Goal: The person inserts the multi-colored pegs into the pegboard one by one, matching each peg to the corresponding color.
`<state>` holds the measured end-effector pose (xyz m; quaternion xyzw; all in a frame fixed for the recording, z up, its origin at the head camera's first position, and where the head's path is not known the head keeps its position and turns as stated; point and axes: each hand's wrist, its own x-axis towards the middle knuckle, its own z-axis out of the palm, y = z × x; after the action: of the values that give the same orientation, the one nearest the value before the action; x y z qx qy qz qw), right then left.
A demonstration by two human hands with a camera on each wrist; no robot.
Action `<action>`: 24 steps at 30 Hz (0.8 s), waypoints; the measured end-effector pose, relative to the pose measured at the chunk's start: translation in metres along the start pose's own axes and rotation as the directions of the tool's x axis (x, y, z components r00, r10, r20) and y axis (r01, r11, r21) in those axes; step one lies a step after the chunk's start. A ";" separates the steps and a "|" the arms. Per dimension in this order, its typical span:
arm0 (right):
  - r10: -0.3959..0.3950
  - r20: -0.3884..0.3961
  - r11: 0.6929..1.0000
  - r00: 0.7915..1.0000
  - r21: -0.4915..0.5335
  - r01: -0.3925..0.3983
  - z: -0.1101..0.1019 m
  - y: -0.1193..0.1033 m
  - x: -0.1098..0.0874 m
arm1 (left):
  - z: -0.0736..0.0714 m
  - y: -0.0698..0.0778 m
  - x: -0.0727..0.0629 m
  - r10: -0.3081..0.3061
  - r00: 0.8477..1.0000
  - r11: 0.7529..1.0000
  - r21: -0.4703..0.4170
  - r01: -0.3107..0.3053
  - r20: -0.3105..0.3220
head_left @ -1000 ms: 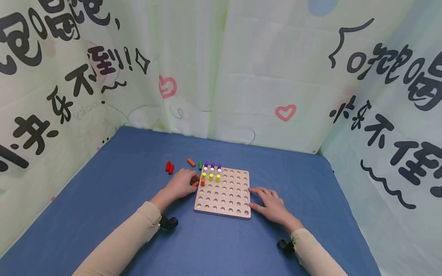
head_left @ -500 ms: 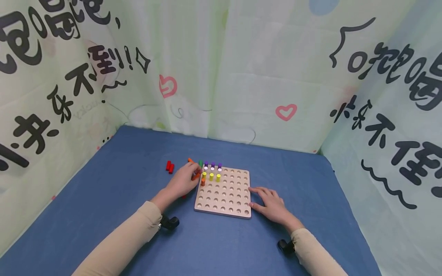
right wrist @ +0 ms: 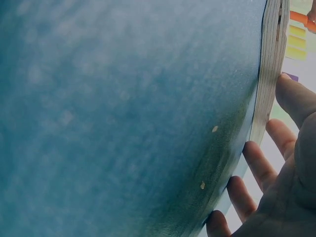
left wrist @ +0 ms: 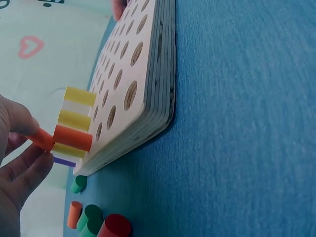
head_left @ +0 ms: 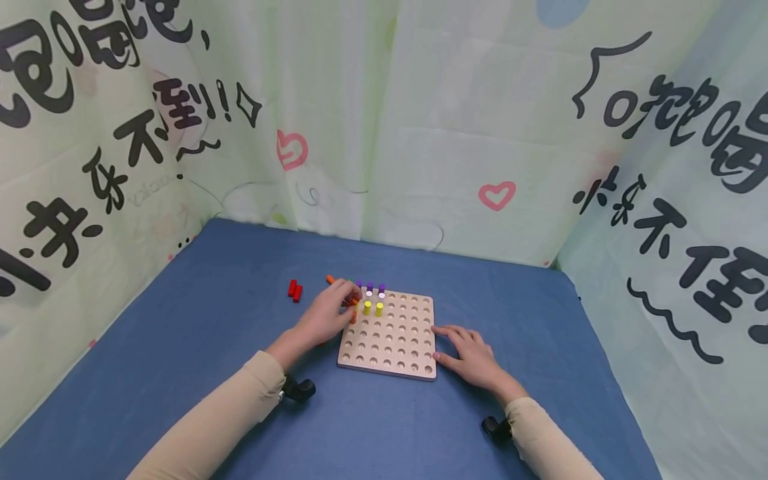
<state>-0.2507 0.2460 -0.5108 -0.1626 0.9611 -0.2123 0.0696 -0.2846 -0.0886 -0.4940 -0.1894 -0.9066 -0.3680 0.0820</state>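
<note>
My left hand (head_left: 327,310) pinches an orange peg (left wrist: 42,139) between thumb and fingers, above the left side of a wooden pegboard (head_left: 387,371). Right beside that peg, another orange peg (left wrist: 72,138) stands upright in a hole. Yellow pegs (head_left: 380,309), white pegs (head_left: 381,295) and purple pegs (head_left: 370,287) stand in rows toward the board's far left corner, partly covered by the left hand. My right hand (head_left: 471,357) rests with spread fingers at the board's right edge, its thumb and a fingertip touching the side. Most other holes hold nothing.
Two red pegs (head_left: 297,293) lie on the blue cloth (head_left: 384,433) left of the board, and an orange peg (head_left: 330,279) lies behind the left hand. Green pegs (left wrist: 92,212) and a red peg (left wrist: 116,226) lie beside the board. A printed curtain (head_left: 432,133) surrounds the table.
My left hand has moved right and slightly away from me with the orange peg, from beside the board to over its left rows. The right hand and board have stayed still.
</note>
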 end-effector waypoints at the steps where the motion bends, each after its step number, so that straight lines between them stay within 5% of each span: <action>1: 0.000 0.001 1.000 1.000 0.001 0.000 0.000 0.000 0.000 | 0.001 0.001 0.000 0.004 1.000 1.000 -0.005 -0.003 0.002; 9: -0.006 0.009 1.000 1.000 0.013 0.006 -0.001 0.000 -0.001 | 0.003 0.007 0.002 0.034 0.999 0.999 -0.014 -0.034 0.019; 16: -0.003 0.013 1.000 1.000 0.015 0.003 -0.002 -0.001 -0.002 | 0.007 0.007 0.003 0.085 0.995 0.994 0.063 -0.089 0.060; 24: -0.003 0.014 1.000 1.000 0.017 0.002 -0.003 -0.001 -0.003 | 0.009 0.005 0.003 0.076 0.995 0.992 0.093 -0.081 0.064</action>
<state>-0.2479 0.2470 -0.5074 -0.1646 0.9585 -0.2196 0.0775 -0.2850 -0.0777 -0.4963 -0.2319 -0.9171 -0.3149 0.0779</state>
